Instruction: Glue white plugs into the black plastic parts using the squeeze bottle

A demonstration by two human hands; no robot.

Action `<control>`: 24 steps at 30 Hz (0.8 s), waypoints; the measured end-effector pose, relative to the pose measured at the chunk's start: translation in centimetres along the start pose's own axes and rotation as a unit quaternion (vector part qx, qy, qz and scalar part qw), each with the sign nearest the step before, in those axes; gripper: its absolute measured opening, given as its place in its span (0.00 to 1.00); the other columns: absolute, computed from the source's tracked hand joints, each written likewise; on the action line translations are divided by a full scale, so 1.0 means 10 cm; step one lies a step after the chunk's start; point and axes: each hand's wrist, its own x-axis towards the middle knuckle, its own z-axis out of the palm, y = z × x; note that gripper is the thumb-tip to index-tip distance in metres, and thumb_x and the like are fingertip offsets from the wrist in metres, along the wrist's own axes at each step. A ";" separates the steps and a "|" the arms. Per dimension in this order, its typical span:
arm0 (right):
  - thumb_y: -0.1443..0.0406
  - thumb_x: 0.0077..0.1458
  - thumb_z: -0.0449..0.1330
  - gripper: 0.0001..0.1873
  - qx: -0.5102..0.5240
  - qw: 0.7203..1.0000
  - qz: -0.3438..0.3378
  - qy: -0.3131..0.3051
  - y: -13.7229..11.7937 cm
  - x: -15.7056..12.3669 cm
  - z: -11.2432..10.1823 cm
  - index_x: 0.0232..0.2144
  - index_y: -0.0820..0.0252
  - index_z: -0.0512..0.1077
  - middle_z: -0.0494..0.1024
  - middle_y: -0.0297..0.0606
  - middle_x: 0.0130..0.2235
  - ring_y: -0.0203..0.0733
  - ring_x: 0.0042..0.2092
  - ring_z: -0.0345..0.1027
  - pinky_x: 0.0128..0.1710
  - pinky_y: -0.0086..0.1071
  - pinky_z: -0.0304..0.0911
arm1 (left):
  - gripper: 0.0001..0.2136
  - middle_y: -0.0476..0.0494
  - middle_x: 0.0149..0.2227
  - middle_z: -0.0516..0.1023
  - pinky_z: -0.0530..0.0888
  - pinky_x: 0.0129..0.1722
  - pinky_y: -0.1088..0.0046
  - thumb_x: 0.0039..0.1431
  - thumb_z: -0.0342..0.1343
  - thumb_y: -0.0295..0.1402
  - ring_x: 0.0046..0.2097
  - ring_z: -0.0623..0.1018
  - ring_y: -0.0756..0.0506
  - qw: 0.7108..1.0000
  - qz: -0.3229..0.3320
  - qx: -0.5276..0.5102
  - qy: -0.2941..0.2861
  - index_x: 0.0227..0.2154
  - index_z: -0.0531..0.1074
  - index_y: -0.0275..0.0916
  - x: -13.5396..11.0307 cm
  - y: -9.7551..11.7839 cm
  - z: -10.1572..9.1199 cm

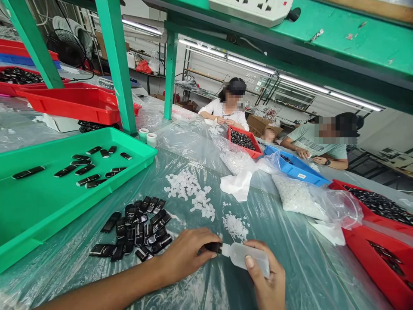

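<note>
My left hand [185, 254] is closed in a pinch on a small black plastic part [213, 247], held at the nozzle of a small translucent squeeze bottle [247, 257]. My right hand [266, 275] is wrapped round that bottle, thumb on top. Both hands hover low over the plastic-covered table, near its front edge. Just left of my left hand lies a heap of several black parts [138, 228]. Beyond the hands are loose piles of small white pieces [193, 196].
A green tray [38, 202] with several black parts sits at the left. Bags of white pieces [297, 196], a blue bin [298, 168] and red trays [380, 254] lie to the right. Two other people sit working at the table's far side. Green shelf posts [118, 64] rise behind the tray.
</note>
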 end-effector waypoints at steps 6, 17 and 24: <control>0.55 0.43 0.63 0.14 0.005 1.000 -0.010 0.005 0.00 0.00 0.00 0.30 0.58 0.72 0.73 0.33 0.26 0.36 0.25 0.63 0.22 0.25 0.55 | 0.12 0.48 0.38 0.74 0.66 0.30 0.79 0.58 0.55 0.28 0.37 0.73 0.47 1.000 0.005 0.007 0.000 0.45 0.70 0.45 0.00 -0.01 0.01; 0.56 0.44 0.62 0.13 -0.017 1.000 -0.023 0.012 -0.02 0.00 0.00 0.29 0.59 0.72 0.72 0.33 0.26 0.34 0.23 0.62 0.21 0.25 0.56 | 0.11 0.48 0.36 0.74 0.64 0.30 0.79 0.58 0.55 0.27 0.36 0.73 0.47 1.000 0.010 0.011 0.005 0.43 0.71 0.44 0.02 0.00 0.01; 0.55 0.44 0.62 0.14 -0.009 1.000 -0.010 0.005 -0.04 -0.02 0.00 0.29 0.59 0.72 0.71 0.33 0.26 0.35 0.23 0.61 0.21 0.26 0.56 | 0.11 0.47 0.37 0.74 0.65 0.29 0.78 0.58 0.54 0.28 0.35 0.73 0.47 1.000 0.011 0.006 -0.001 0.44 0.70 0.44 0.01 0.00 0.00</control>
